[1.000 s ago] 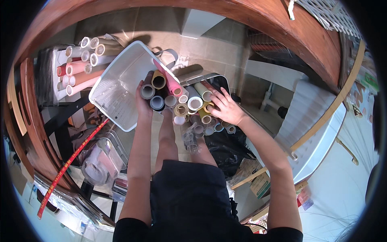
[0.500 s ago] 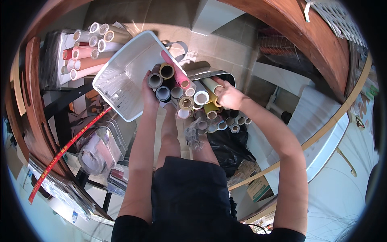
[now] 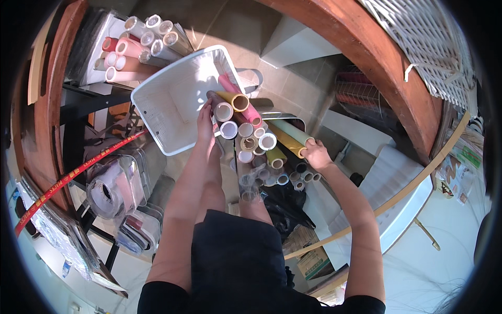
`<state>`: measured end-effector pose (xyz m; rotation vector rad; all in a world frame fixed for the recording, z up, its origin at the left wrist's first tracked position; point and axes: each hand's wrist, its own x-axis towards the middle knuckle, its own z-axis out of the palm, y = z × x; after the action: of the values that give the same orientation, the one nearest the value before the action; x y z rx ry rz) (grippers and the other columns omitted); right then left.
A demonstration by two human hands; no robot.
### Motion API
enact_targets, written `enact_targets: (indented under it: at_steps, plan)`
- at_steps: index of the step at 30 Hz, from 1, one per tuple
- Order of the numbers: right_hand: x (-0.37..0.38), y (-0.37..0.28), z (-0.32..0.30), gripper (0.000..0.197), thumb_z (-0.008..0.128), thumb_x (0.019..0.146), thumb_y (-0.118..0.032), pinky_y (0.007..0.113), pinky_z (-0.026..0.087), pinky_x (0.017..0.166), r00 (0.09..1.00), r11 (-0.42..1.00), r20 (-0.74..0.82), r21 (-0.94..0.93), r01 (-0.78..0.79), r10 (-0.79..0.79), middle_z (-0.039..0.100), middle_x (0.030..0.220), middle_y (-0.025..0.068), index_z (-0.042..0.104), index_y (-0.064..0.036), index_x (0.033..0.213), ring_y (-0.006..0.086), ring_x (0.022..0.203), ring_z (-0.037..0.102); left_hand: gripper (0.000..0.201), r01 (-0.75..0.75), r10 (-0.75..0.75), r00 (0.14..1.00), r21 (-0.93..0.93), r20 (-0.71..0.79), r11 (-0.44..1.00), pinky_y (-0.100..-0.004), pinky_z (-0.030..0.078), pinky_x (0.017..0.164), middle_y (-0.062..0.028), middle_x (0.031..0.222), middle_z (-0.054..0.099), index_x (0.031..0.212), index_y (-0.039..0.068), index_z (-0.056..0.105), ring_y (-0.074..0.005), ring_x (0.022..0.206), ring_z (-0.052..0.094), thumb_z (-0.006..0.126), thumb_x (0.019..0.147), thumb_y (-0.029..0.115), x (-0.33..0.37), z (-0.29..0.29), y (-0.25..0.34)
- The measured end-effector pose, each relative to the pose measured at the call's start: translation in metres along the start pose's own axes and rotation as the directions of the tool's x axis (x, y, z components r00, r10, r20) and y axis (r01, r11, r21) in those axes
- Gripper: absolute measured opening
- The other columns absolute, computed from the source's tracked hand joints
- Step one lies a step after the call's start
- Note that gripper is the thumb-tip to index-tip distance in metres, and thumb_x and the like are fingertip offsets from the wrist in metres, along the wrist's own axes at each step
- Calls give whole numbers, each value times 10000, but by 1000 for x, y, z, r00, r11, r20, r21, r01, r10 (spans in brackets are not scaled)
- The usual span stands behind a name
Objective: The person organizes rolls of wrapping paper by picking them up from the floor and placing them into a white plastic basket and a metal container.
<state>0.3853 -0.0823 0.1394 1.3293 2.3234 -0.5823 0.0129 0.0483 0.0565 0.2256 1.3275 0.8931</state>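
A bundle of wrapping rolls, their round ends toward me, lies between a white plastic basket (image 3: 137,99) and a dark-rimmed container (image 3: 298,119). My left hand (image 3: 205,124) lies with stretched fingers along the left side of the bundle, against a grey-brown roll (image 3: 222,111). Beside that roll is a gold roll (image 3: 238,101), with a pink roll (image 3: 250,112) behind. Over at the right, my right hand (image 3: 317,154) is closed around the end of a pale green roll (image 3: 286,129). A yellow-gold roll (image 3: 288,142) runs just under it, touching the fingers.
More rolls (image 3: 130,48) are stacked at the far left. A red printed ribbon (image 3: 78,170) slants across the left side. Clear plastic boxes (image 3: 112,191) sit below it. A black plastic bag (image 3: 287,209) lies under the bundle, and a wooden beam (image 3: 361,49) arches overhead.
My right hand has moved right and nearer, drawing the pale green roll outward. More of the yellow-gold roll beside it shows. My left hand stays at the bundle's left side; the view has shifted.
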Motion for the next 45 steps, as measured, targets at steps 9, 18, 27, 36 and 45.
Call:
enact_targets:
  at_steps: [9,18,27,36,45]
  plan:
    - [3,6,-5,49,595,700,-147,387,526,659,995,994,-78,86,68,-61,592,765,75,627,-123,728,248,844,611,361,-38,38,999,-17,38,999,-365,469,810,9,1258,526,1337,219,500,-95,1162,476,402,995,286,8,-3,-14]
    - [-156,-58,-294,375,647,538,-8,461,501,704,820,846,-241,8,-534,519,598,880,204,639,-9,913,381,790,594,376,45,-33,993,102,-117,994,-367,434,860,15,1253,549,1293,233,552,-112,1149,475,467,948,357,-16,9,11]
    - [-333,-123,-473,398,627,637,-55,415,482,811,504,651,-574,67,-756,645,633,992,197,638,12,1029,332,890,605,329,-18,6,994,-101,-111,995,-298,405,949,-31,1168,567,1213,88,534,-149,1083,516,529,955,291,-5,26,3]
    - [-72,-65,-401,301,616,721,-100,344,486,801,599,832,-577,370,-413,554,687,906,150,651,40,986,232,830,642,399,-89,64,981,-130,-185,987,-302,357,1017,-89,1258,554,1288,36,517,-179,1168,492,510,942,235,-5,13,0]
    - [187,-100,-266,96,607,682,-39,388,545,605,879,1000,-476,7,-1,5,644,768,145,633,-52,774,288,660,665,533,135,-142,982,-66,-126,989,-505,342,986,-25,1386,457,1369,195,468,-219,1297,367,524,903,448,5,-10,21]
